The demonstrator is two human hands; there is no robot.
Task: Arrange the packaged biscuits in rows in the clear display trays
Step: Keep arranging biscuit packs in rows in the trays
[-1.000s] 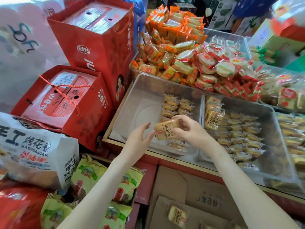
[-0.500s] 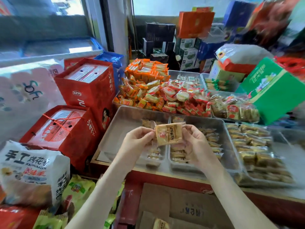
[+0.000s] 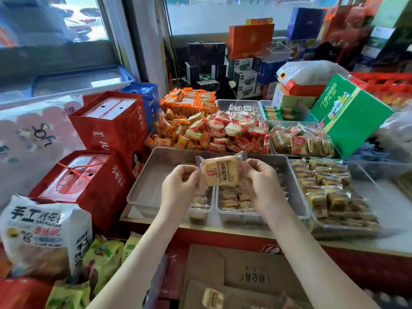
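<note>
**One pack, two hands, trays right underneath**

We had the pack (image 3: pixel 219 172) up in the air over the seam between the left tray (image 3: pixel 151 181) and the middle tray (image 3: pixel 297 190), touching neither. Left hand (image 3: pixel 180 182) pinched its left seal edge and right hand (image 3: pixel 259 177) pinched the right one. So the long axis ran side to side between our grips, printed face toward us, neither hand nearer. The short row (image 3: pixel 199 201) in the left tray lay just below, so we reckoned it needed lowering straight down.

A golden-yellow biscuit packet (image 3: pixel 220 173) bears a red logo and dark lettering; red gift boxes (image 3: pixel 111 123), a green carton (image 3: pixel 350 114).
</note>
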